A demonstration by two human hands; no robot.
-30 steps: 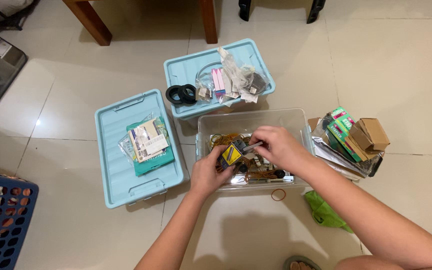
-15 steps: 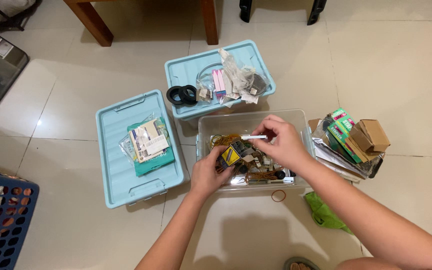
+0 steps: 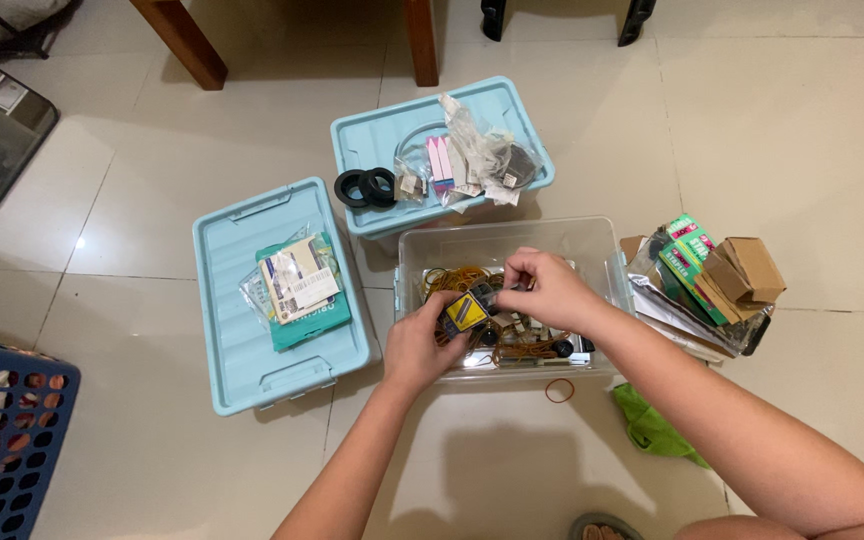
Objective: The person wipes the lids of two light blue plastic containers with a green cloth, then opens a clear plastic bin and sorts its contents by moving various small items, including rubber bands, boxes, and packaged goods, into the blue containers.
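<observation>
— Our left hand (image 3: 422, 345) has closed its fingers round a small dark packet with a yellow label (image 3: 465, 311), held just inside the near left corner of the clear plastic bin (image 3: 505, 236).

— And our right hand (image 3: 544, 288) is over the middle of that bin, fingertips pinched shut on something small; we cannot tell what it is.

— Under them we see a tangle of tan rubber bands (image 3: 460, 275) and small odds and ends in the bin.

— The bin sits on a floor (image 3: 802, 130) of glossy pale tiles. One red rubber band (image 3: 559, 390) lies loose on the tile just in front of it, a crumpled green cloth (image 3: 652, 425) beside that.

— To the left we have a light blue lid (image 3: 237, 330) carrying a teal packet and papers (image 3: 299, 290). Behind the bin, another blue lidded box (image 3: 492, 100) bears two black rings (image 3: 366, 187), pink strips and crinkled clear bags.

— On the right, a heap of cardboard boxes (image 3: 747, 270) and green cartons on a foil bag. A dark blue perforated basket (image 3: 2, 430) sits at the far left, brown wooden legs (image 3: 184, 40) at the top.
</observation>
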